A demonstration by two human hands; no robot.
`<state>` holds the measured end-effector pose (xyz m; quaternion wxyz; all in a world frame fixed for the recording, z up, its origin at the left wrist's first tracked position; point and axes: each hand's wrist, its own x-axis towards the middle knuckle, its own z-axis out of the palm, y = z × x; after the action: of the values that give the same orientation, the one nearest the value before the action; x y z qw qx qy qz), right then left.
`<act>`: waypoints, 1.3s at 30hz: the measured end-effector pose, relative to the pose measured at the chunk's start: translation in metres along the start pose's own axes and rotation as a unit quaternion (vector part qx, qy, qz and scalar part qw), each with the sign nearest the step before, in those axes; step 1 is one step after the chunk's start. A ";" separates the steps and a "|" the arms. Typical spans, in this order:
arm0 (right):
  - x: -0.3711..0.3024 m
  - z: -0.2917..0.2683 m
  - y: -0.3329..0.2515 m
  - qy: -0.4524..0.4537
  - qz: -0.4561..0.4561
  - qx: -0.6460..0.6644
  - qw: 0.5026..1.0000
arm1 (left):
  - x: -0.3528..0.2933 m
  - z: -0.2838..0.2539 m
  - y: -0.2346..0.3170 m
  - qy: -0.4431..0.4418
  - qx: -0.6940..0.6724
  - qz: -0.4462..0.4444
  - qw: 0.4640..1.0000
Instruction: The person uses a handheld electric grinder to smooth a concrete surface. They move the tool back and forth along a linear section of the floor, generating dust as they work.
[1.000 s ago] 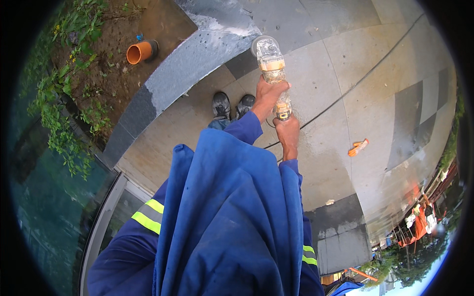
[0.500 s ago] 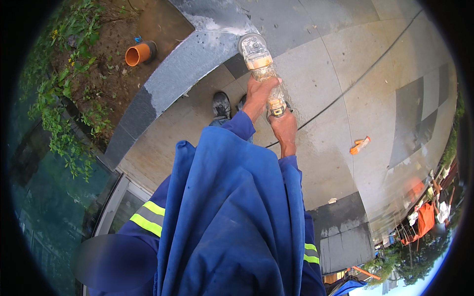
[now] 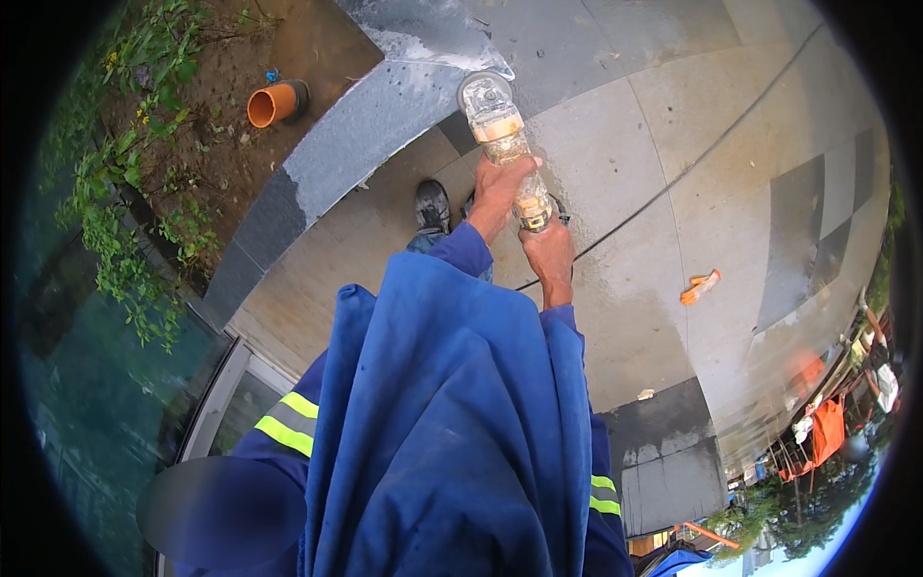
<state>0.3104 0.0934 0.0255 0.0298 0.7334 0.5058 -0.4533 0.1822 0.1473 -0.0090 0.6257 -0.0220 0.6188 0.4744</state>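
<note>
Both my hands grip an angle grinder (image 3: 507, 147) crusted with pale grime. My left hand (image 3: 501, 192) wraps round the middle of its body, while my right hand (image 3: 551, 252) closes on the rear end. At the grinder's far end, the disc (image 3: 472, 88) lies over the edge of a grey stone coping (image 3: 385, 120), close to its corner. Whether the disc touches the stone I cannot tell. Whitish residue marks the coping around that corner.
A black cable (image 3: 663, 188) crosses the paved floor (image 3: 615, 154). An orange and white glove (image 3: 700, 287) lies to the right. Left of the coping, a soil bed (image 3: 231, 163) holds plants and an orange pipe (image 3: 273, 104). My shoe (image 3: 433, 206) stands beside the coping.
The grinder and both hands have shifted slightly to the left, bringing the disc a little further over the coping's edge. My grip looks the same.
</note>
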 end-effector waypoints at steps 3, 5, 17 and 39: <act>-0.012 0.010 0.003 -0.019 0.014 -0.039 0.999 | -0.008 -0.018 -0.012 0.008 -0.015 0.001 1.000; -0.013 0.008 0.009 -0.020 0.015 -0.045 0.999 | -0.014 -0.019 -0.015 0.014 0.000 0.001 1.000; 0.002 -0.025 0.001 0.027 0.026 0.028 0.999 | 0.001 0.032 -0.007 -0.044 0.000 0.028 0.999; 0.004 -0.008 0.025 0.018 0.037 0.015 0.999 | -0.002 0.018 -0.018 -0.029 0.015 0.010 0.999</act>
<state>0.3347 0.0878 0.0171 0.0266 0.7598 0.4723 -0.4460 0.2076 0.1475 -0.0130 0.6390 0.0073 0.6079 0.4713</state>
